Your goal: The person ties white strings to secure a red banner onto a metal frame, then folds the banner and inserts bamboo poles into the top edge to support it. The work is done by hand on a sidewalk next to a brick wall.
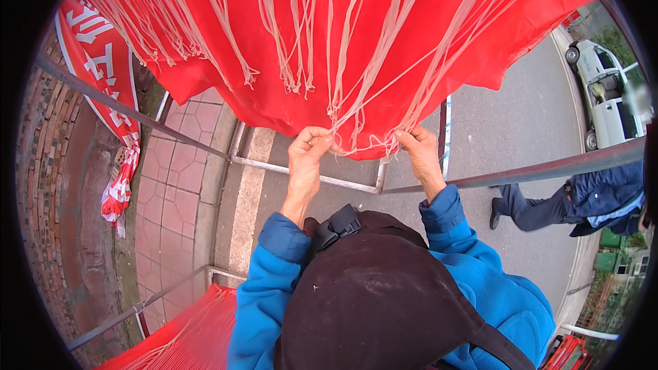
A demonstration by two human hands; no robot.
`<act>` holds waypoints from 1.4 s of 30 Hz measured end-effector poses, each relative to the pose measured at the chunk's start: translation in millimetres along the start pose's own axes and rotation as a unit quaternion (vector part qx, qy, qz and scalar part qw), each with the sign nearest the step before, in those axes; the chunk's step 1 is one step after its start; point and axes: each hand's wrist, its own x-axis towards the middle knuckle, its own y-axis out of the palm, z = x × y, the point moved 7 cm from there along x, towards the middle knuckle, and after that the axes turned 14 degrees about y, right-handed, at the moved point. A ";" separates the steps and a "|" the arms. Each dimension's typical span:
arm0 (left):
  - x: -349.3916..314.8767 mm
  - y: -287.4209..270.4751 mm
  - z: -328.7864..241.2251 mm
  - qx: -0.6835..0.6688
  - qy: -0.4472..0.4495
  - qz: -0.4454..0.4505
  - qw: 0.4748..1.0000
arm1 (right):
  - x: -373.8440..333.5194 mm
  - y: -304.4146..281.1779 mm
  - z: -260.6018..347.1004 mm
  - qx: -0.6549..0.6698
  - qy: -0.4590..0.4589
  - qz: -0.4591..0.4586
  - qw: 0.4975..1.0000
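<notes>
A large red sheet (301,34) fills the upper view, and many thin pale strands (394,14) like string run down over it, gathered in bunches with loose, tangled ends. At the sheet's lower edge, my left hand (307,154) pinches the ends of one bunch between thumb and fingers. My right hand (420,154) pinches another bunch a short way to the right. Between the two hands a slack, looped strand (369,145) stretches across the red sheet. Both wrists come out of bright blue sleeves.
A metal frame (329,179) crosses below the sheet, with a long bar (548,166) to the right. More red sheet with strands (181,332) lies lower left. A red banner (113,96) hangs by bricks. Right are a person (548,205) and a white vehicle (606,96).
</notes>
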 end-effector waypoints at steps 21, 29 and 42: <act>-17.7 20.8 28.5 0.123 -0.069 0.078 0.987 | -22.0 73.8 12.2 -0.074 0.008 0.106 0.992; -17.0 -0.3 31.5 0.129 -0.053 0.054 0.989 | -5.6 57.9 1.2 -0.047 -0.002 0.065 0.997; -8.3 56.3 -24.3 0.387 0.221 0.114 0.888 | -20.3 65.1 -2.2 -0.088 0.027 0.121 0.988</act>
